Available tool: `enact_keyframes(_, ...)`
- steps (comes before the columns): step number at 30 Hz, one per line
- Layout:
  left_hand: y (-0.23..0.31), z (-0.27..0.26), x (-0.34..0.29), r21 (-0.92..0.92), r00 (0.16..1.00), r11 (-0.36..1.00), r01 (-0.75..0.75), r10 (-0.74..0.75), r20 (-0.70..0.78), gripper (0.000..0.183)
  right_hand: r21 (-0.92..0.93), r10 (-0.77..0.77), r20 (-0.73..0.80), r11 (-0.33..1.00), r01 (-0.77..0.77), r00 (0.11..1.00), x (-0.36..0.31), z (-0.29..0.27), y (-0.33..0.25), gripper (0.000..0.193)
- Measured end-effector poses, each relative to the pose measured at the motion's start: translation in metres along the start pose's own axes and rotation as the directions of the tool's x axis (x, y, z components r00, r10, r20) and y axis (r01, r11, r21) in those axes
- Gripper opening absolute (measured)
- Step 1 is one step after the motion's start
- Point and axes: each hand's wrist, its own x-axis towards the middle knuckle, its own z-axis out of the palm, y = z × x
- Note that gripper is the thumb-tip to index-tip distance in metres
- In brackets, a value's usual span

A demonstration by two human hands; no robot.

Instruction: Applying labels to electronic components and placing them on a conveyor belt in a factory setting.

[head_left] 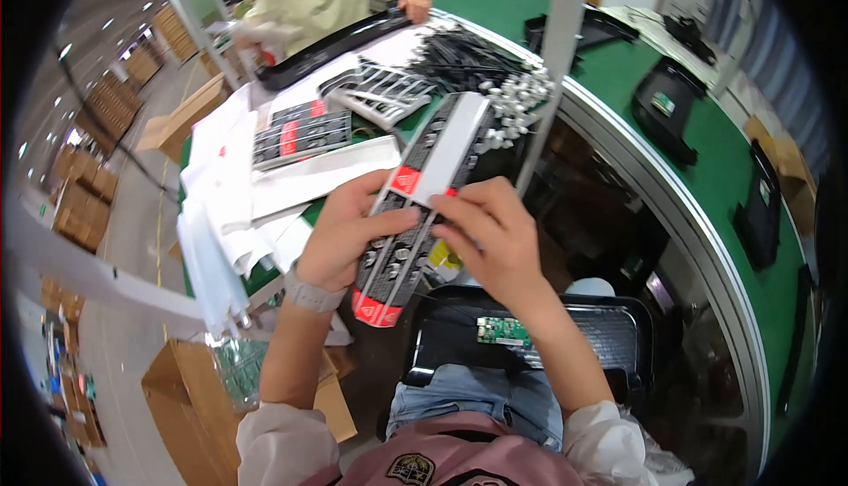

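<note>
In front of me I hold a long sheet of black, red and white labels, tilted up toward the table. My left hand is closed on its left edge, the thumb lying across the front. My right hand pinches at the middle of the sheet, beside the bare white strip; whether a label is between its fingertips cannot be made out. Across my lap rests a black plastic housing, with a green circuit board on it, partly behind my right forearm.
Beyond my hands are stacked label sheets, white backing paper and black cables with white connectors. Across the table a person handles a long black housing. The green conveyor carries more housings. A cardboard box stands lower left.
</note>
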Motion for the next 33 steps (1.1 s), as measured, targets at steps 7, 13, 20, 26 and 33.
enact_keyframes(7,-0.010,-0.039,0.029,0.018,0.996,0.998,-0.067,0.068,-0.065,0.036,-0.080,-0.194,-0.123,0.980,0.185,0.973,-0.004,0.004,0.008,0.022)
enact_keyframes(13,0.030,-0.184,0.090,0.771,0.822,0.627,0.113,0.377,-0.427,0.039,-0.267,0.328,-0.056,0.905,-0.331,0.943,-0.069,-0.063,0.038,0.023)
enact_keyframes(20,0.008,-0.047,0.045,0.965,0.454,-0.252,-0.073,0.853,0.258,0.025,-0.756,0.792,0.479,0.591,-0.280,0.378,-0.186,-0.135,0.082,0.096)
enact_keyframes(26,-0.098,0.029,0.006,0.947,0.824,-0.090,-0.307,0.472,0.313,0.031,-0.605,0.436,0.198,0.759,-0.240,0.878,-0.180,-0.151,0.041,0.078)
enact_keyframes(33,-0.156,0.013,-0.023,0.833,0.996,0.548,-0.081,0.066,0.054,0.027,-0.611,0.615,0.033,0.636,-0.471,0.788,-0.175,-0.162,-0.025,0.071)
